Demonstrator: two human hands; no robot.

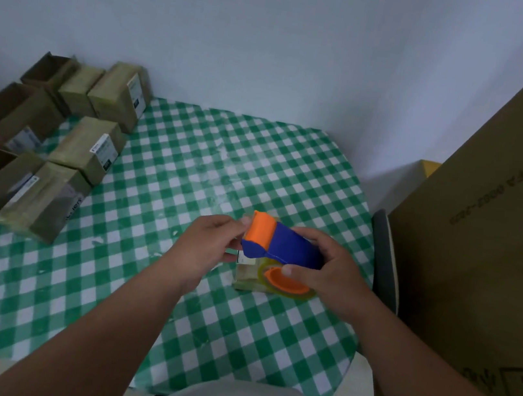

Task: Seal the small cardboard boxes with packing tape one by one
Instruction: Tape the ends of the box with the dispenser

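While a small cardboard box (247,275) sits on the green-checked table (190,167), a blue and orange tape dispenser (280,246) is held over it — the grip of the right hand (327,268) is wrapped round its body and roll. The box's left side is pinched by the left hand (209,241). More small boxes (88,145) are grouped at the table's far left — well apart.

One tape dispenser (280,244), two hands (209,244), one large carton (492,232), roughly nine small boxes (88,145).
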